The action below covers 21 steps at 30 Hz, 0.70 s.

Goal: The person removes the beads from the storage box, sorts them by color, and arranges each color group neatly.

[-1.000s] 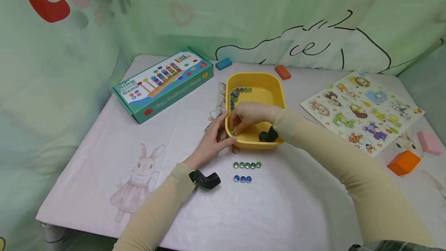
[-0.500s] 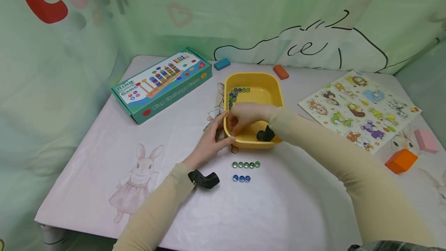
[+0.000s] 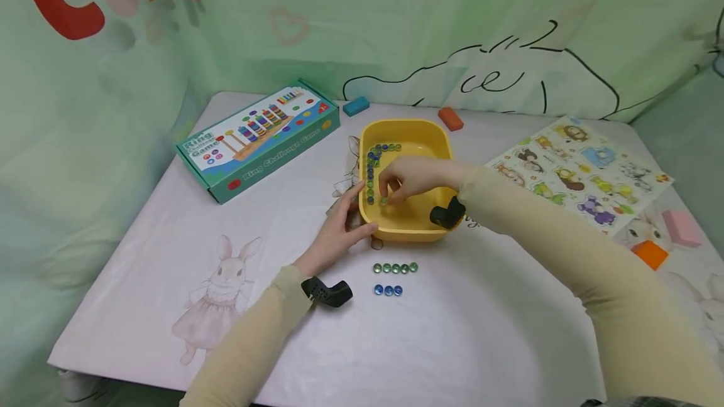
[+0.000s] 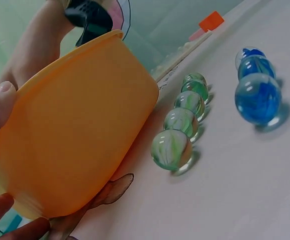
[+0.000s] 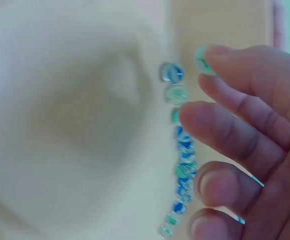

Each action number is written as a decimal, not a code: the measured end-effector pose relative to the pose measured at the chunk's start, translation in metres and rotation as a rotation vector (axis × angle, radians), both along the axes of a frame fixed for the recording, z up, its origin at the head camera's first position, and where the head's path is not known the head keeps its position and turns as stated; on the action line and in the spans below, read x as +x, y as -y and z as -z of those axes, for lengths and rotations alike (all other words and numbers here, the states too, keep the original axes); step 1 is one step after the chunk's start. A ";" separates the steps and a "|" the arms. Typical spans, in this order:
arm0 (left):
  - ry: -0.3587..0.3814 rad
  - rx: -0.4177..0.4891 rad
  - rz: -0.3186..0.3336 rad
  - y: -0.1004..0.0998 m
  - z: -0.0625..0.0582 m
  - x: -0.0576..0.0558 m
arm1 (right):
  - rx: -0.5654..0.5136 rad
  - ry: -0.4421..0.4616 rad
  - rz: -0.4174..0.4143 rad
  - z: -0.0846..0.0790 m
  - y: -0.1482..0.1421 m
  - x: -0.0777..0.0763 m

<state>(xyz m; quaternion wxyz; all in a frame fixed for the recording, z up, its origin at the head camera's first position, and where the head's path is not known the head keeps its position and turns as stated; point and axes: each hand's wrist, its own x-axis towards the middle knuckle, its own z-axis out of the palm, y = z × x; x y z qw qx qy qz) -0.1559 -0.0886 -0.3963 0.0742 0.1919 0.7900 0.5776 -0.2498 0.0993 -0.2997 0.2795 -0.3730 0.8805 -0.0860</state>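
Observation:
My right hand (image 3: pixel 410 178) is inside the yellow plastic tub (image 3: pixel 421 222), with a green marble (image 5: pixel 203 60) pinched at the tips of thumb and forefinger. A line of blue and green marbles (image 3: pixel 370 173) runs along the tub's left wall and bends along the far end. Seen from the right wrist, a blue marble (image 5: pixel 172 73) ends that line beside the pinched one. My left hand (image 3: pixel 339 225) holds the tub's near left corner from outside, its thumb (image 4: pixel 0 102) at the rim and fingertips (image 4: pixel 32 230) against the wall.
In front of the tub, a row of green marbles (image 3: pixel 396 268) lies above three blue marbles (image 3: pixel 388 291). A ring game box (image 3: pixel 260 140) stands at the back left. Blue (image 3: pixel 356 106) and red (image 3: pixel 450 119) blocks sit behind the tub; an animal picture board (image 3: pixel 582 171) lies right.
My right hand has lifted away from the tub's near left corner, back and a little right, still pinching the green marble. The line's near end now shows. The left hand stays on the tub.

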 end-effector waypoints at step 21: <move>0.050 -0.021 0.019 -0.001 -0.032 0.015 | -0.474 0.047 0.096 -0.012 -0.073 0.102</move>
